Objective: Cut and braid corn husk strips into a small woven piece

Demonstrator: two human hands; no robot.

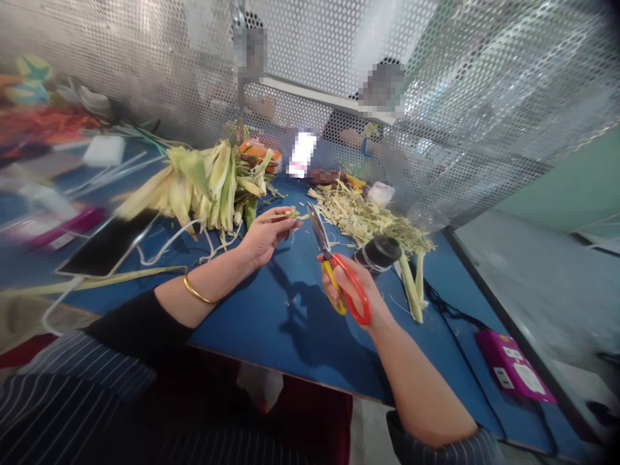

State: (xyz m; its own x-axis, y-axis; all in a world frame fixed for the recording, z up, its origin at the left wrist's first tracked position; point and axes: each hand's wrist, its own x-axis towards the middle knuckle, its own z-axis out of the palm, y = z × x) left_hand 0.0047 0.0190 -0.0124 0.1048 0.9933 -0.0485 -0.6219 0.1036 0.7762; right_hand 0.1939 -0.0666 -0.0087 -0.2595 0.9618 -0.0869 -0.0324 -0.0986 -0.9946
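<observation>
My left hand (268, 237) pinches a small pale green piece of plant husk (292, 214) between thumb and fingers; a thin end sticks out to the right. In my right hand (351, 284) are scissors (320, 232) with one red and one yellow handle loop. Their blades point up and away, close to the husk's tip but seemingly apart from it, and look nearly closed. Behind my left hand lies a heap of long husk leaves (203, 184). Beyond the scissors spreads a pile of shredded husk scraps (368, 216). A black thread spool (378, 252) stands beside my right hand.
On the blue table (232, 326), a phone (109, 244) with a white cable (169, 242) lies at left. A magenta box (516, 367) and black cords sit at the right edge. A perforated metal screen (310, 58) rises behind, with people beyond it.
</observation>
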